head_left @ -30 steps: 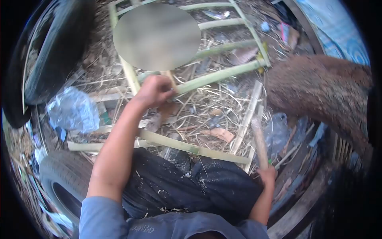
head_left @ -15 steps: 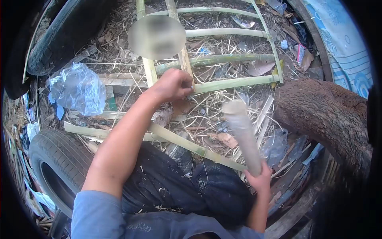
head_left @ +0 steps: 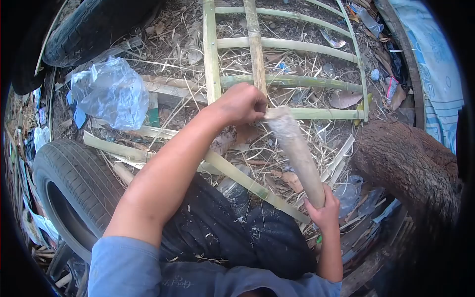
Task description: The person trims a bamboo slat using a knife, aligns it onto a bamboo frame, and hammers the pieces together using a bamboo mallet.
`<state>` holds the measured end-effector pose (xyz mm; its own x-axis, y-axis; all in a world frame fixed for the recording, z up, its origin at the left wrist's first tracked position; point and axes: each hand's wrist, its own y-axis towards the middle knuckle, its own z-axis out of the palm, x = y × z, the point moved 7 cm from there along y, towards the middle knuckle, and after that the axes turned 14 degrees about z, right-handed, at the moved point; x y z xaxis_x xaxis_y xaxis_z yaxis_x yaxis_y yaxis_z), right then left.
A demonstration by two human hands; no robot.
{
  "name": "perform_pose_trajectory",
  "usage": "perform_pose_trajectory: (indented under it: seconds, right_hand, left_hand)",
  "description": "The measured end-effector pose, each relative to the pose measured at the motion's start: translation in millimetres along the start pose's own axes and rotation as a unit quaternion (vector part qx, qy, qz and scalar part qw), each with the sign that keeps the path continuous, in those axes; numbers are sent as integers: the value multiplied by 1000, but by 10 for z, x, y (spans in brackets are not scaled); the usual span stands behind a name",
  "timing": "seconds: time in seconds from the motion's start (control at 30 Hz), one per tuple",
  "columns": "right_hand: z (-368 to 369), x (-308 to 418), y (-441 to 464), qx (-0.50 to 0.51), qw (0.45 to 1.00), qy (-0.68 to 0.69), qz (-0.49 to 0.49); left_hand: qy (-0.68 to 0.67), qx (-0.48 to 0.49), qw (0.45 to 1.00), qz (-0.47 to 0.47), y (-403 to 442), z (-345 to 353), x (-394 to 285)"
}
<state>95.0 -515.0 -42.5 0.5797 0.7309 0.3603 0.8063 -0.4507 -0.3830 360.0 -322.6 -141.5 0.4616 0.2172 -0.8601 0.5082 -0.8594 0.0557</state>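
Observation:
My left hand (head_left: 243,105) is closed in a pinch over the lower corner of a frame of split bamboo slats (head_left: 212,54); whatever lies between its fingertips is too small to make out. A pale, thick wooden club (head_left: 300,158) is gripped near its lower end by my right hand (head_left: 325,208). The club's upper end reaches my left fingertips, above the end of the lowest bamboo crosspiece (head_left: 324,114). Another bamboo strip (head_left: 242,180) lies slantwise just in front of my knees.
A tyre (head_left: 74,188) lies at the left, with another dark tyre (head_left: 94,34) behind it. Crumpled clear plastic (head_left: 111,94) rests on the littered ground. At the right are a thick tree trunk (head_left: 405,153) and a blue patterned sheet (head_left: 430,64).
The club's top has swung up and left to my left fingertips. My left hand stays at the same corner of the frame. The whole view has shifted slightly.

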Motion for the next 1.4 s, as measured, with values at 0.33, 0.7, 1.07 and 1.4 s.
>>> perform_pose_trajectory:
  seconds: [0.33, 0.7, 1.07, 1.4]
  right_hand:
    - [15, 69, -42, 16, 999, -6, 44]
    - [-49, 112, -53, -19, 998, 59, 22]
    - [16, 131, -83, 2, 998, -16, 55]
    - [33, 122, -97, 6, 999, 1, 54]
  left_hand:
    - [10, 5, 1000, -5, -13, 13, 25]
    - [-8, -8, 1000, 0, -37, -29, -19]
    - [14, -7, 1000, 21, -10, -24, -17]
    - [39, 26, 999, -15, -18, -24, -14]
